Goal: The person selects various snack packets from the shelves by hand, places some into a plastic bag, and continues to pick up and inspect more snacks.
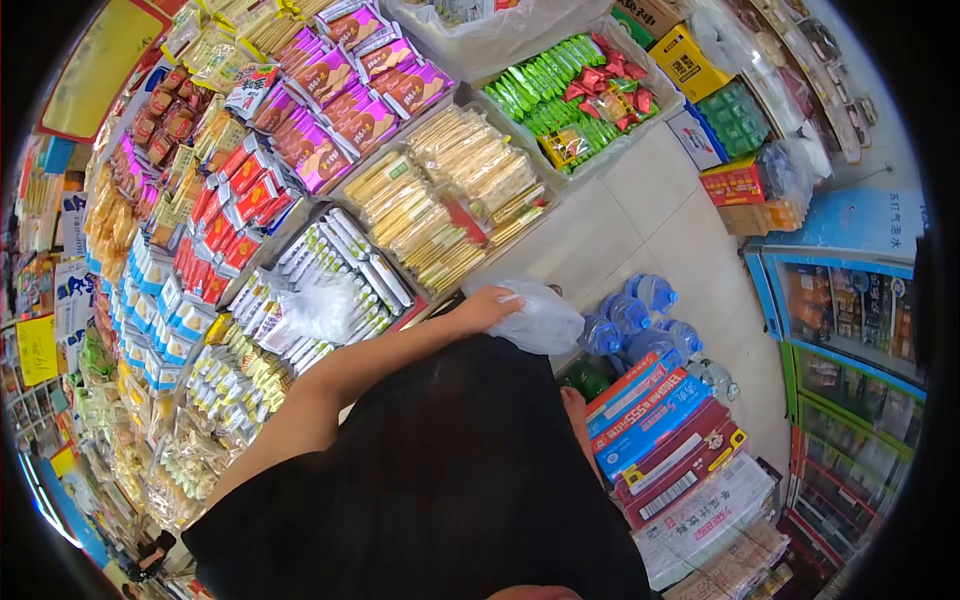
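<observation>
My left arm reaches across in front of my black clothing. At its end, my left hand [489, 308] is closed on a translucent white plastic bag [540, 318], which puffs out to the right of the fingers. What the bag contains, if anything, cannot be made out. Just above the hand lies a bin of long, thin packs of pale sticks [430, 230]. A narrow strip of skin along the right edge of my clothing seems to be my right hand [574, 412]; its fingers are mostly hidden.
Snack bins spread to the left, with white-wrapped bars [345, 255] under a crumpled plastic bag [318, 308] and purple packs [320, 80]. Large blue-tinted water bottles [628, 312] and stacked cartons [660, 410] stand on the right. Beyond the tiled floor [640, 220] is a glass-door fridge [845, 300].
</observation>
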Action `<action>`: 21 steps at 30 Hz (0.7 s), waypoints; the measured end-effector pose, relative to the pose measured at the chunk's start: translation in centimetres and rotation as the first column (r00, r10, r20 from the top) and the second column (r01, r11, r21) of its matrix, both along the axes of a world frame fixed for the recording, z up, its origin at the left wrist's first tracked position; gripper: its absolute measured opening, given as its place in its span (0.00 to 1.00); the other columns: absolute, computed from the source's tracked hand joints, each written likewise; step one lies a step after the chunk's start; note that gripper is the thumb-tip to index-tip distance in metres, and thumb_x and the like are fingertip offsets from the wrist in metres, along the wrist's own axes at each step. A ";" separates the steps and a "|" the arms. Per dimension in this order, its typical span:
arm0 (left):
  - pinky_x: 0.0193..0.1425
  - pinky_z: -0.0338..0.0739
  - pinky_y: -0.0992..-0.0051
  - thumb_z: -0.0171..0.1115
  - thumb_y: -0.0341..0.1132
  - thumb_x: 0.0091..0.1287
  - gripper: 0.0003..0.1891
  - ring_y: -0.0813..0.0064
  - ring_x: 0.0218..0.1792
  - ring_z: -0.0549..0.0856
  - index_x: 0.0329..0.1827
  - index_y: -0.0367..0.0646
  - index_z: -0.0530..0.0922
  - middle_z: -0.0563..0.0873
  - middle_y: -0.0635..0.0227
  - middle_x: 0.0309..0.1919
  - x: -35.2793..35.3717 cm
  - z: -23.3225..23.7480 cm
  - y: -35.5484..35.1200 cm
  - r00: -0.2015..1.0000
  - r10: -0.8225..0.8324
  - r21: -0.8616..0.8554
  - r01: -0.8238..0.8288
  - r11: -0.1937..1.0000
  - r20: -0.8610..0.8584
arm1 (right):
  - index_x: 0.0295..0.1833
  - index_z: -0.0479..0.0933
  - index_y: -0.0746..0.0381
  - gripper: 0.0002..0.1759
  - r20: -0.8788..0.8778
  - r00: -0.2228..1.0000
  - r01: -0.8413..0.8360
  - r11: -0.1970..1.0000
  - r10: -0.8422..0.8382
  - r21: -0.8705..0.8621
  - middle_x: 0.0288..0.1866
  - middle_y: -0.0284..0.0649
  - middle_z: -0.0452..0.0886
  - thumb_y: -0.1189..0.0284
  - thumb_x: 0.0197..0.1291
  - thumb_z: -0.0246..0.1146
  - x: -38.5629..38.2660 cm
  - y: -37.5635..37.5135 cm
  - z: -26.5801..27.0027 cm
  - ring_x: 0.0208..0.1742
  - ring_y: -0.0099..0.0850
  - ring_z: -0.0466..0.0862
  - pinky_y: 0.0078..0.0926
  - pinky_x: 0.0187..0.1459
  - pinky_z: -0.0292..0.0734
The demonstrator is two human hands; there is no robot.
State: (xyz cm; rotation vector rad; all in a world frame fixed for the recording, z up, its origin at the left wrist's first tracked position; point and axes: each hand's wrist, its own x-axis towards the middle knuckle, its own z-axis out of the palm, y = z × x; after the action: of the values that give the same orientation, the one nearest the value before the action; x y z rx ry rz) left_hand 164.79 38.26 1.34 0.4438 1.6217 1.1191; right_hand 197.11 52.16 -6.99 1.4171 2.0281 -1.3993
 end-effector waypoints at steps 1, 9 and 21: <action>0.38 0.73 0.73 0.57 0.48 0.64 0.20 0.75 0.31 0.79 0.39 0.35 0.81 0.83 0.63 0.29 -0.3 0.4 0.0 0.999 0.043 0.009 -0.043 0.999 0.019 | 0.39 0.78 0.66 0.13 -0.072 0.995 -0.066 0.993 0.073 0.096 0.26 0.39 0.78 0.68 0.60 0.55 -0.1 1.1 -1.1 0.24 0.24 0.79 0.23 0.24 0.70; 0.30 0.69 0.77 0.57 0.47 0.65 0.18 0.81 0.25 0.73 0.38 0.37 0.81 0.76 0.71 0.21 -0.2 0.5 4.1 0.944 0.329 -0.049 -0.329 0.943 -0.018 | 0.53 0.70 0.67 0.20 -0.229 0.971 -0.075 0.997 0.071 -0.010 0.37 0.44 0.79 0.66 0.60 0.58 -7.8 14.0 -3.0 0.35 0.28 0.80 0.27 0.36 0.75; 0.24 0.63 0.80 0.59 0.47 0.64 0.18 0.85 0.21 0.69 0.33 0.38 0.81 0.73 0.76 0.18 3.2 0.7 14.5 0.878 0.478 -0.045 -0.477 0.878 0.015 | 0.66 0.59 0.64 0.37 -0.267 0.848 -0.428 0.889 0.457 0.163 0.59 0.56 0.67 0.64 0.54 0.64 -17.7 24.0 1.8 0.57 0.47 0.72 0.36 0.58 0.68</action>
State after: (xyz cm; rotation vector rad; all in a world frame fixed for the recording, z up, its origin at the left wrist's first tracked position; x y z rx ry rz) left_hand 168.01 52.73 2.02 -0.0100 1.7784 1.4450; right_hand 179.38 76.18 -5.19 0.7125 2.4391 -1.3788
